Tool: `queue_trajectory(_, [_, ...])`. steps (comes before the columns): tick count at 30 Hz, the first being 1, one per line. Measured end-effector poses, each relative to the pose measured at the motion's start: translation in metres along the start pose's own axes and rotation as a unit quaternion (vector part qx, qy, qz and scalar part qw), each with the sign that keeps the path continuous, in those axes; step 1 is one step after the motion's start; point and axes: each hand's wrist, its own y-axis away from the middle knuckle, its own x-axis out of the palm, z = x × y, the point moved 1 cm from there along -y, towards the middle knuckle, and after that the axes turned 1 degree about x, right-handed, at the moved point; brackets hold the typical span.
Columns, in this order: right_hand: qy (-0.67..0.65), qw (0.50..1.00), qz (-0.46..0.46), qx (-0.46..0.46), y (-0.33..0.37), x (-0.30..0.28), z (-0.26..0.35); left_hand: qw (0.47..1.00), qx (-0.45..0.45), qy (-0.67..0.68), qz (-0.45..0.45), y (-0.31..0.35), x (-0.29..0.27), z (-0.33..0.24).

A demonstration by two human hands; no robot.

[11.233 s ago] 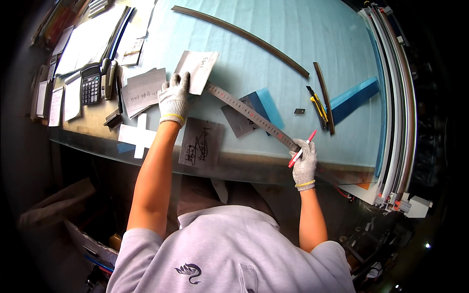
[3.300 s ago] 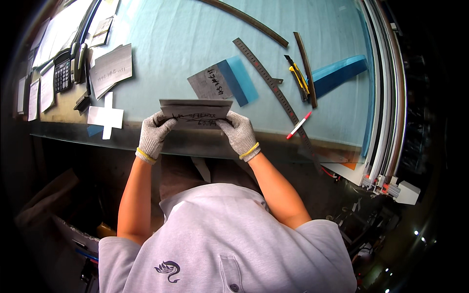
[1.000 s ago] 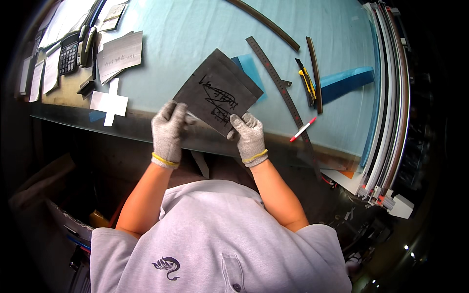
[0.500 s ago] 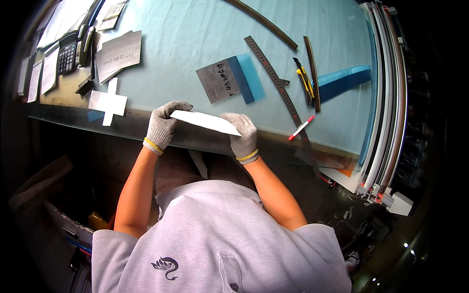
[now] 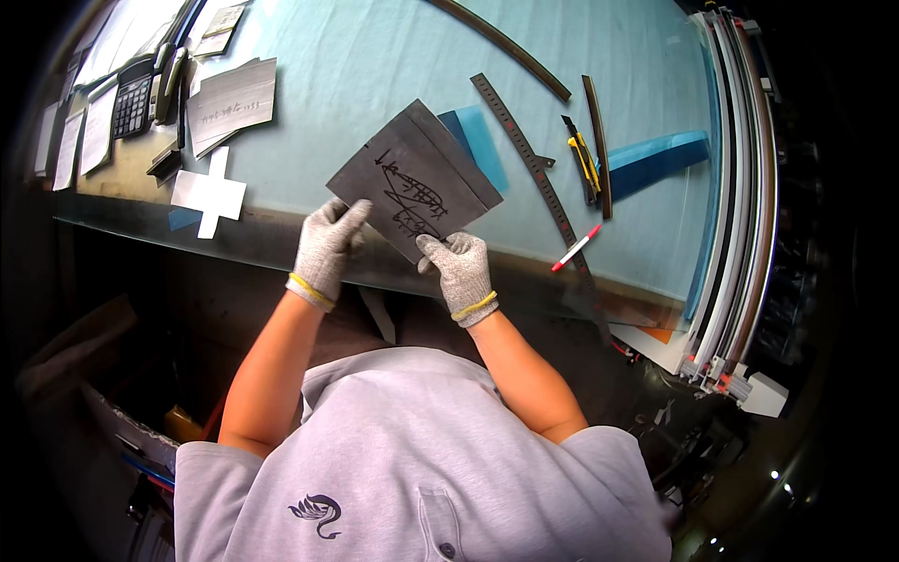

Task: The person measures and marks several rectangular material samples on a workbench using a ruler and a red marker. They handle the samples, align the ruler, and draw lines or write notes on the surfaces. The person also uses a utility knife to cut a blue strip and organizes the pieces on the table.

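I hold the dark grey sheet in front of my body, above the near edge of the table. It is turned so that one corner points away from me, and its face carries black scribbled lines. A line like a fold or a second edge runs along its right side.

My right hand is clamped on the lower corner of this sheet, the thumb pressing on the face. My left hand is at the lower left edge, its fingers bent; I cannot tell if it grips the sheet or only lies against it. Both hands wear pale knitted gloves with a yellow band.

Just behind the sheet, and partly hidden by it, lies a blue piece. To the right of this is the long ruler, with a white marker with red ends lying across it. Farther right are the yellow and black cutter, a narrow brown strip and a blue film. On my left side I see a white cross-shaped piece, some grey sheets and a black calculator.
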Motion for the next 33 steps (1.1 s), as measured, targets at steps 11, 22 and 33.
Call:
queue_trajectory(11, [-0.149,0.988,-0.003,0.044,-0.001,-0.021,0.017,0.986,0.101,-0.13,0.005,0.033,0.036,-0.053])
queue_trajectory(22, [-0.321,0.927,0.138,0.138,-0.002,-0.019,-0.01,0.947,0.222,-0.219,-0.076,0.039,0.052,-0.05])
queue_trajectory(33, [-0.337,0.915,0.045,0.216,0.003,0.001,0.004,0.987,0.117,-0.108,-0.014,0.044,0.057,-0.064])
